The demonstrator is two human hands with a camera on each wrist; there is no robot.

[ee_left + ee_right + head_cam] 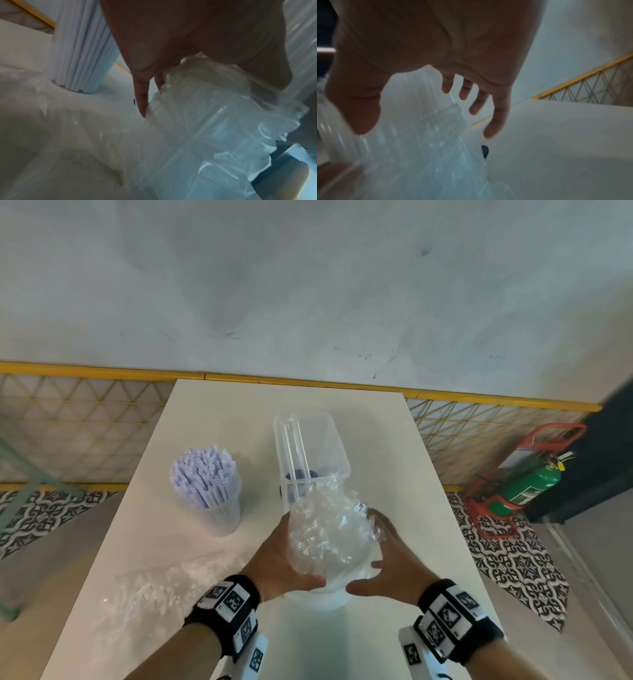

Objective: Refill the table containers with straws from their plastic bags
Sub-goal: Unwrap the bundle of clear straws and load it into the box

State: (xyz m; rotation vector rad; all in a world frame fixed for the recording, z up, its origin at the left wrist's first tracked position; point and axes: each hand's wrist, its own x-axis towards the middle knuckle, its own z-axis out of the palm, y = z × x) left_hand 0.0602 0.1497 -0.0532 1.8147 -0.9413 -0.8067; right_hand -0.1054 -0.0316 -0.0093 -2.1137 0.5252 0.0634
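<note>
1. Overhead, from the head view, a white table (171, 542) stands against a pale wall. The left hand (274, 559) is wrapped round the left side of a clear plastic bag (329, 535) of clear straws, thumb curled across its near end. The right hand (387, 563) sits at the bag's right side with fingers spread and thumb pointing inward, just beside the plastic; whether it touches cannot be told. The bag's far, crumpled end lies at the mouth of a clear rectangular container (318, 446), which is tipped toward the person and holds a few clear straws. To the left stands a round container (224, 518) packed with upright lilac straws (205, 474). A second, flattened plastic bag (154, 594) lies on the table near the left wrist. A green fire extinguisher (527, 484) in a red stand sits on the patterned floor at right.

2. Left wrist view: the left hand (171, 40) grasps the bag (214, 128), with one finger (142, 100) stretched straight down along the plastic. The lilac straws (82, 47) rise behind it.

3. Right wrist view: the right hand (436, 47) hangs open, fingers (496, 115) relaxed and apart, above the bag (419, 148) and gripping nothing.
</note>
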